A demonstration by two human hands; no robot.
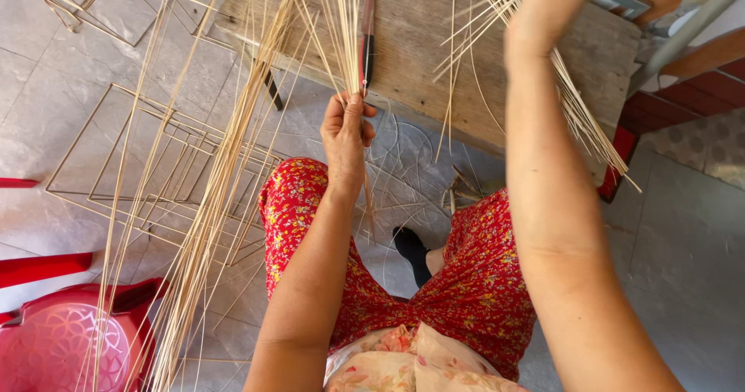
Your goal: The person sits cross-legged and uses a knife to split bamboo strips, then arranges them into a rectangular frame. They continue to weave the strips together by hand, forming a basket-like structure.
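My left hand (345, 132) is closed around a small bunch of thin pale bamboo strips (341, 27) that rise upward past the top edge. My right hand (547, 4) is raised at the top of the view, gripping another fan of bamboo strips (578, 105) that spread down to the right. Both hands are over my lap, which is covered by red flowered trousers (473, 283). A wooden bench (419, 43) stands in front of me, with a knife (366, 35) with a dark handle lying on it just beyond my left hand.
A long bundle of bamboo strips (209, 206) leans diagonally at the left over several square bamboo frames (147, 167) lying on the grey tiled floor. A red plastic stool (70, 338) sits at bottom left. A metal pole (691, 27) and red tiles are at the right.
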